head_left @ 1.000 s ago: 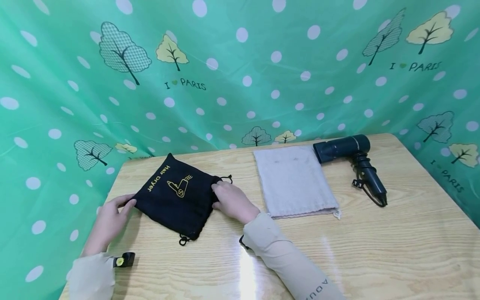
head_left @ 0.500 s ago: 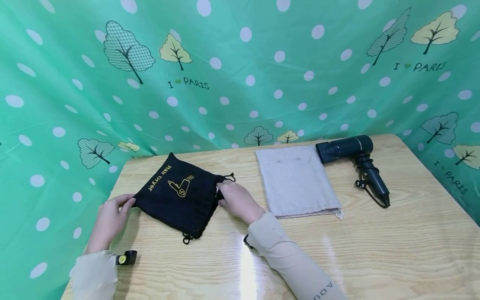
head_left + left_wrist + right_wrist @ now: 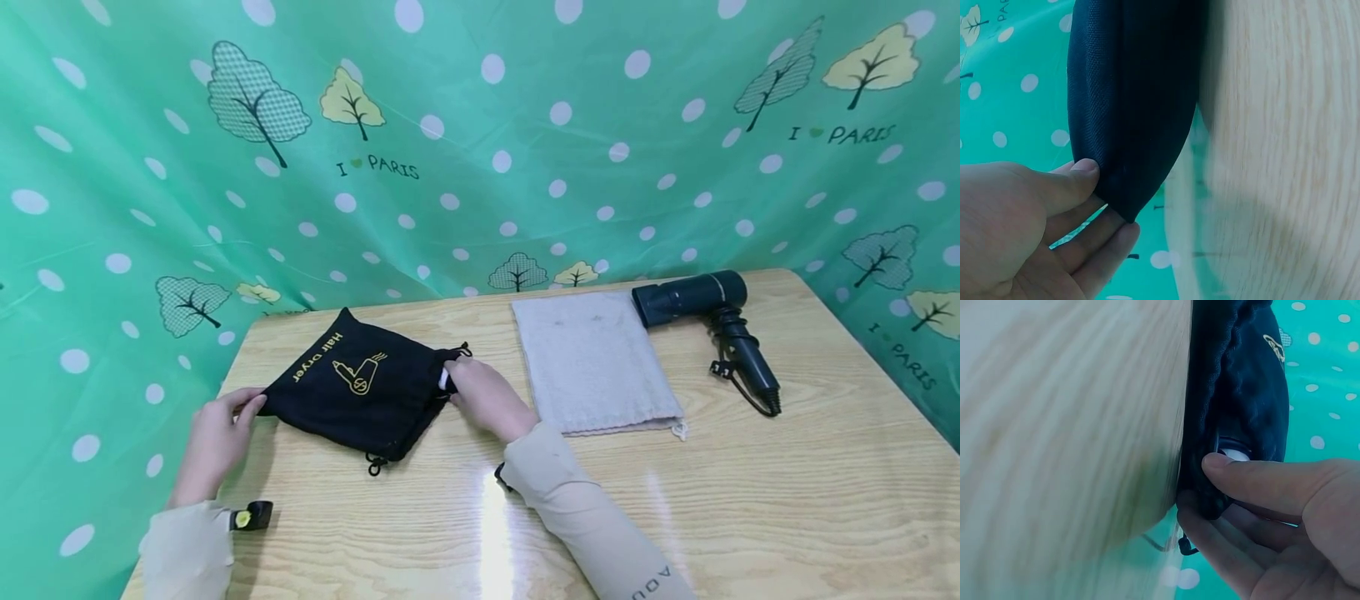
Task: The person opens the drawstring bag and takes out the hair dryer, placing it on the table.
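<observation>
A black drawstring bag [image 3: 393, 396] with yellow "Hair Dryer" lettering and a dryer drawing lies tilted at the left of the table. My left hand [image 3: 215, 442] pinches its closed corner between thumb and fingers, seen close in the left wrist view. At the bag's mouth, my right hand [image 3: 489, 396] grips a dark object with a white part [image 3: 1235, 454] that shows at the opening. Most of that object is hidden by the cloth and my fingers, so its kind cannot be told. A cord loop hangs from the bag's near corner.
A light grey cloth drawstring bag [image 3: 592, 367] lies flat right of my right hand. Beyond it a dark hair dryer [image 3: 693, 296] rests with its cord wrapped round the handle. A green patterned curtain [image 3: 480, 150] borders the wooden table [image 3: 675, 517] at the back and sides.
My right hand has moved slightly right, away from the bag, and the white part has come into view at the mouth. My left hand keeps its hold on the corner.
</observation>
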`<state>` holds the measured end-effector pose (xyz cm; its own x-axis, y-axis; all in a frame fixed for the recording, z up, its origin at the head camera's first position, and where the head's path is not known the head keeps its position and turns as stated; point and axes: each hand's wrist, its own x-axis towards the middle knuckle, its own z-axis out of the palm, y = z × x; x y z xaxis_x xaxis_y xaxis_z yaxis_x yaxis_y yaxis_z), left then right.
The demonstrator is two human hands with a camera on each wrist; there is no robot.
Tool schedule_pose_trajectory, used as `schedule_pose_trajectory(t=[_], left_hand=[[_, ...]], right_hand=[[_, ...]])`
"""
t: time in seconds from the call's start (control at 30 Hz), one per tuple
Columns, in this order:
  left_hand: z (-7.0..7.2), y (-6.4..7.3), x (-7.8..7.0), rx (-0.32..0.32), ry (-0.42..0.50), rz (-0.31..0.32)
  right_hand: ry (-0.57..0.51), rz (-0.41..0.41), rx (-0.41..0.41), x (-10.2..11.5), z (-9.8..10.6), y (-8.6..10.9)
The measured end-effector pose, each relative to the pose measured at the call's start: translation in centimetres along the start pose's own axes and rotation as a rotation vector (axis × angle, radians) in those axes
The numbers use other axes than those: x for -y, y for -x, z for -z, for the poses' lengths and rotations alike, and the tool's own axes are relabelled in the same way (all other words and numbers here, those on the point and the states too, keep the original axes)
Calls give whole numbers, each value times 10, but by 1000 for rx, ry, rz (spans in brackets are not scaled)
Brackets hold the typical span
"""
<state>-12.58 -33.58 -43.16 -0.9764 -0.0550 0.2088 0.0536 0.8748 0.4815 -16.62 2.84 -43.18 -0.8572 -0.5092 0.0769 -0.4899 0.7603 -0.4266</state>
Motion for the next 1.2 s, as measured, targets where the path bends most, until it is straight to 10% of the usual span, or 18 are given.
schedule_pose_trajectory(t=[0.77,1.2], left_hand=[[0,-2,6,121,9,-54],[-4,-2,4,62,108,-54]], right_hand=[[-62,-51,-40,-8,4,-1],[-50,-33,-63,-8,3,-1]])
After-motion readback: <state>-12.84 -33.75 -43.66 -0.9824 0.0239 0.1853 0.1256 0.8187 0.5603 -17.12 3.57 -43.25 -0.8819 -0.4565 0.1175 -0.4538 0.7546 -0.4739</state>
